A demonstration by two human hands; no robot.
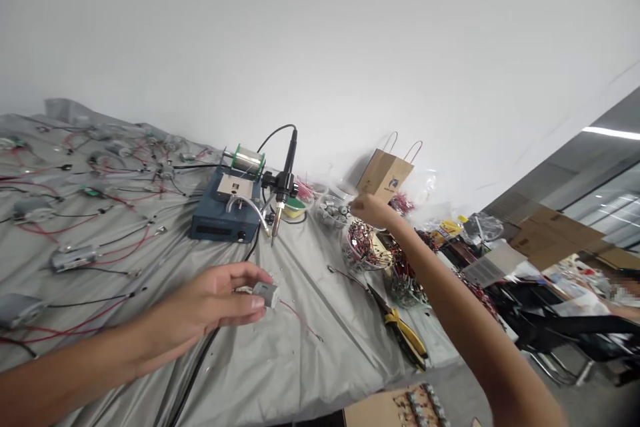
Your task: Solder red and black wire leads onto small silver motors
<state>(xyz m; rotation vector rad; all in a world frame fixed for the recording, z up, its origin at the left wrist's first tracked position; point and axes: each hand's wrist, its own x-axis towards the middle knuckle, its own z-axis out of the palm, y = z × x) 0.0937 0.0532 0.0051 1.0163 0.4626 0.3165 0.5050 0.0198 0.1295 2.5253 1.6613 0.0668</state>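
Left hand (207, 300) pinches small motor (265, 294) trailing red lead, above grey-sheeted table (310, 373). Right hand (374, 211) over wire-filled bowl (363, 247), near yellow-handled pliers (400, 333), soldering station (225, 210).

Bright flat light, faint shadows on the sheet (300, 353), strip lamp (611, 133) glaring top right, wall (320, 47) nearly blown out, blurred patch (626, 288) at right edge
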